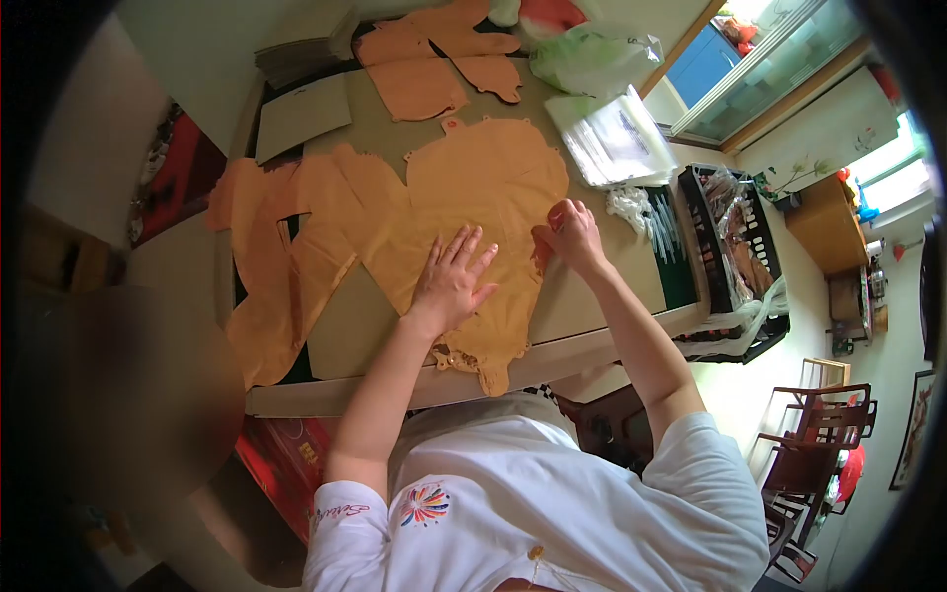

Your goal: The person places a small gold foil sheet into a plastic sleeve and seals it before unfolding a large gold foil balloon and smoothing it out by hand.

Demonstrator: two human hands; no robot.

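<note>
A large flat orange sheet (493,187), cut in a rounded shape with small tabs along its edge, lies on the table in front of me. My left hand (456,281) rests palm down on its middle, fingers spread. At the sheet's right edge, my right hand (577,237) is closed with its fingertips pinched on a darker, reddish-orange, turned-up bit of that edge. The exact grip is partly hidden by the fingers. More orange pieces (286,237) lie overlapping to the left, and another orange piece (419,84) is at the back.
Clear plastic bags (617,138) and a greenish bag (592,59) lie at the back right. A black crate (735,247) with plastic-wrapped items stands to the right. A grey board (304,116) is at the back left. Wooden chairs (819,424) stand farther right.
</note>
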